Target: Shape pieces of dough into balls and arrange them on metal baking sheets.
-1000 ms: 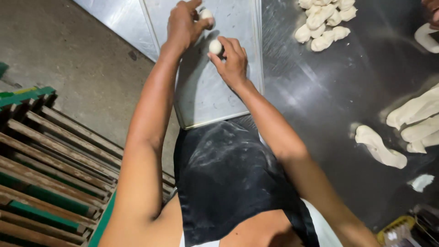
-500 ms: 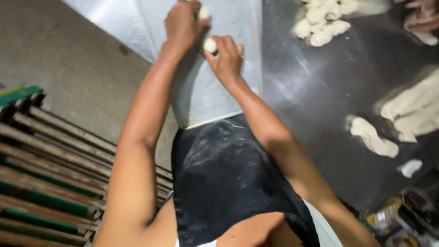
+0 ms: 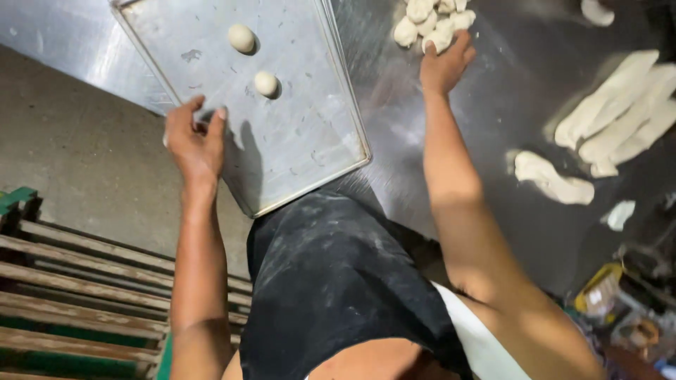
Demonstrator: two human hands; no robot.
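right hand [image 3: 445, 65] is stretched out over the steel table [image 3: 493, 127], fingers spread and loosely curled on the near edge of the pile of small dough pieces [image 3: 431, 22]; touching them, nothing closed in the grip that i can see. left hand [image 3: 195, 139] sits at the left rim of the metal baking tray [image 3: 296, 141], thumb and fingers partly open, pinching or steadying the rim, cannot tell if it really clamps it. to do this bit well: judgement only, pull one piece clean off the pile with the fingertips without dragging its neighbours, and hold the tray steady since it hangs past the table edge on the near-left corner. two dough balls [image 3: 253, 60] lie on the tray, upper part, one behind the other, apart from each other, not touching. they look round, smooth, pale cream, small; probably soft and a bit sticky, so light pressure. tray surface is dull grey, scuffed, with flour smears. long dough strips [image 3: 620, 105] lie well off to the right on the table, another lump nearer the arm. dark floured apron [image 3: 331, 274] below, wooden slatted rack [image 3: 77, 281] at lower left.
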